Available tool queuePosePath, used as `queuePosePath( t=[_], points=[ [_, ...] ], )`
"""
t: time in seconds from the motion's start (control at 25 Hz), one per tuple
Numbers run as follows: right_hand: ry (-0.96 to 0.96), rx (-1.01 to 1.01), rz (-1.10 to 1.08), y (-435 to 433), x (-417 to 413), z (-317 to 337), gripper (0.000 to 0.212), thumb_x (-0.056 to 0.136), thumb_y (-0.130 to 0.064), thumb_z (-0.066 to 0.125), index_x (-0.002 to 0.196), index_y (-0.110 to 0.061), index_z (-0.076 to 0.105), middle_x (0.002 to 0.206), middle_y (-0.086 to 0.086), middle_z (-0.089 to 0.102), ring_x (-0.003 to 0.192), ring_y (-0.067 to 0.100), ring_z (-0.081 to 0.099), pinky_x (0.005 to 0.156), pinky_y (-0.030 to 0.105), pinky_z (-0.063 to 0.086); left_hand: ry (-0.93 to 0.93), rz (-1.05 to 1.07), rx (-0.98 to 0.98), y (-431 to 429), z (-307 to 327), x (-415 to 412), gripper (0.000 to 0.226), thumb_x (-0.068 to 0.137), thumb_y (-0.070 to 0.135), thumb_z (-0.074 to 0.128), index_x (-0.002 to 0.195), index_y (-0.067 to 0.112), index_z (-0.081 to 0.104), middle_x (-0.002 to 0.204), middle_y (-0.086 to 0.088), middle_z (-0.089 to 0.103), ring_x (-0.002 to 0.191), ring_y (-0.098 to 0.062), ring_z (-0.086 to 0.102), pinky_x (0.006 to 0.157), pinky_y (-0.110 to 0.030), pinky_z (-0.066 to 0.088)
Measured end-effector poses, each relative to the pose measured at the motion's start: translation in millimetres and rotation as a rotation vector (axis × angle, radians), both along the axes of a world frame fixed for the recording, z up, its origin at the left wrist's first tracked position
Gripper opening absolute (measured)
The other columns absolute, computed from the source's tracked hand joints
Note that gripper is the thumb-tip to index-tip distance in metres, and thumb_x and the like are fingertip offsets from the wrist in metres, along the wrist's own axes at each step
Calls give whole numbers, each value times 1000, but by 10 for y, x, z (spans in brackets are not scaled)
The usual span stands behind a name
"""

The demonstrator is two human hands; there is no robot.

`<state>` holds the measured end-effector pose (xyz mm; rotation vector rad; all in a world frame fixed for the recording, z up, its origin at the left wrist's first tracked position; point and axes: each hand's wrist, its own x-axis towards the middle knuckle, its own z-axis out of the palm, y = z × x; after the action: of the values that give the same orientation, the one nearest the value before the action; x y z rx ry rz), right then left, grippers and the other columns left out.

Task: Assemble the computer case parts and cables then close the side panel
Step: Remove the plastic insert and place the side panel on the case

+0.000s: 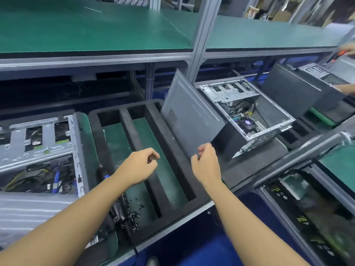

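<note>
1. Two grips hover: right grip (206,160) loosely curled and empty; left grip (142,164) curled, contents unclear.
2. Side panel (189,120) leans at 12 o'clock, just beyond the right grip, which is nearer; its lower edge runs 11-to-5.

The computer case (38,150) on the left is cut off by the picture's edge. The leaning side panel (190,120) hides the near side of the open case (249,112) behind it. The heap of small dark bits (132,214) is too blurred to name. Whether the curled left hand (140,164) or right hand (206,162) pinches anything cannot be told. Another person's hand (347,48) is cut by the right edge.
</note>
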<state>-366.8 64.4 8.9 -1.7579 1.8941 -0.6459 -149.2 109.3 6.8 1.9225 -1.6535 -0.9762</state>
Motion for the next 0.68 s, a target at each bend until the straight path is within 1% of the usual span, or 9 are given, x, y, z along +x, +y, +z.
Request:
queuePosePath(
  t=[0.12,0.24,0.28,0.32,0.4,0.48,0.56,0.6,0.68],
  points=[
    [277,-352,25,-416,-76,198,44,88,-16,67,128,-2,54,130,16,52,114,37,49,97,42,37,28,80,58,-182,-69,-172,17,92,26,50,101,36,60,95,16,63,60,0,56,49,-18,41],
    [458,-306,20,-895,-72,412,70,93,-30,63,151,-2,33,149,15,43,134,34,42,108,43,33,79,101,58,-346,-57,-272,14,93,29,51,100,39,59,98,21,62,64,2,56,52,-18,38],
    [493,-230,21,-1060,-81,477,70,97,-34,59,152,-3,30,148,15,45,134,34,45,105,44,37,98,106,49,-388,-41,-285,13,93,31,52,100,40,59,98,21,62,62,4,56,51,-16,37],
    [488,-144,18,-1214,-96,541,64,100,-38,56,149,-4,33,145,15,49,130,35,50,99,45,41,119,114,43,-415,-26,-288,13,93,31,52,99,40,59,97,21,63,56,6,55,49,-14,37],
    [442,11,27,-1452,-102,665,46,101,-38,54,134,-6,48,136,16,56,120,37,58,87,43,45,168,141,41,-425,-16,-259,12,92,31,54,97,40,59,96,19,64,59,5,59,51,-15,43],
    [448,136,102,-1580,-47,735,36,100,-33,53,124,-7,58,128,16,61,113,36,61,82,39,43,214,160,50,-391,-27,-195,12,90,31,57,96,41,60,94,15,67,77,-12,67,65,-24,53],
    [460,254,224,-1583,134,746,31,100,-28,52,120,-4,58,124,17,62,100,34,60,76,33,41,264,188,62,-318,-11,-68,12,90,29,59,96,39,60,92,12,68,84,-25,68,62,-29,51],
    [463,284,272,-1555,239,737,28,101,-24,53,119,-3,57,122,18,62,91,32,57,72,30,41,275,202,56,-275,5,14,12,90,28,59,96,38,60,90,11,69,82,-23,68,58,-29,49],
    [456,293,318,-1477,426,734,24,102,-17,53,119,0,56,121,19,63,80,28,53,65,28,40,280,246,31,-174,65,192,13,92,24,60,98,36,61,88,9,70,75,-9,70,58,-29,48]
  ],
)
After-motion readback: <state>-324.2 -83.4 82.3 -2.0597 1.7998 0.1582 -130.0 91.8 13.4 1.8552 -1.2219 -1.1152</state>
